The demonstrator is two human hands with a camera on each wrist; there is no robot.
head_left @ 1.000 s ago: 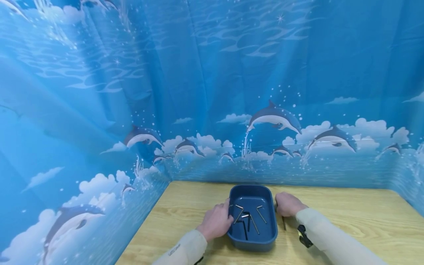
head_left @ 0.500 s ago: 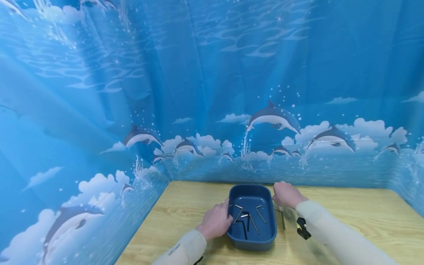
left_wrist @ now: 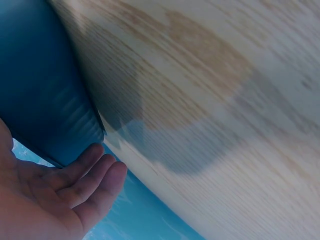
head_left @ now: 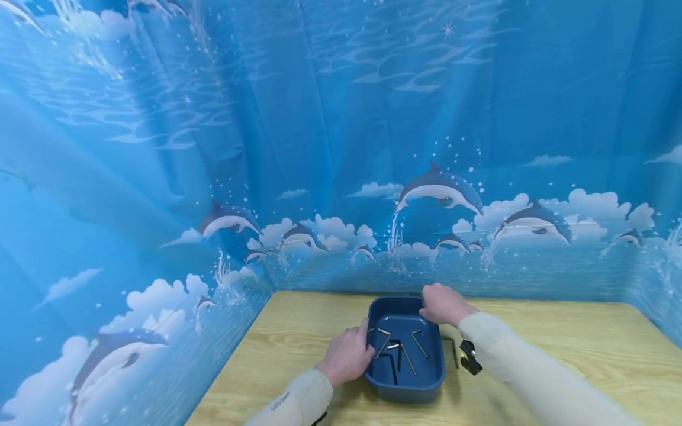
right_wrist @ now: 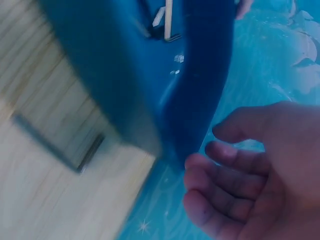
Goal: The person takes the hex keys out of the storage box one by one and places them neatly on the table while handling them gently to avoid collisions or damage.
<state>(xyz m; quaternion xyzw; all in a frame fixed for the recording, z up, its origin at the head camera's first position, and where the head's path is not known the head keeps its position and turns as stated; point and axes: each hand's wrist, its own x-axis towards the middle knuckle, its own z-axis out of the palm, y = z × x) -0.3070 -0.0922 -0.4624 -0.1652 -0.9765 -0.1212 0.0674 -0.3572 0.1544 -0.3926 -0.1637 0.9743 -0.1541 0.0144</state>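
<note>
A dark blue plastic bin [head_left: 405, 395] holds several L-shaped hex keys [head_left: 408, 360], some brassy and some black. My left hand [head_left: 347, 356] holds the bin's left side, thumb at the rim; in the left wrist view its fingers lie along the outer wall. My right hand [head_left: 444, 303] is over the bin's far right corner. Its fingers curl loosely in the right wrist view, and no object shows between them and the thumb. Another hex key [right_wrist: 60, 148] lies on the table to the right of the bin.
The bin stands on a light wooden table [head_left: 559, 361]. A blue curtain [head_left: 341, 148] printed with dolphins rises along the table's back and sides. A dark strap device [head_left: 471, 357] is on the right wrist.
My right hand has moved from beside the hex key on the table, away and left, to the bin's far right corner. The left hand and bin stay almost still.
</note>
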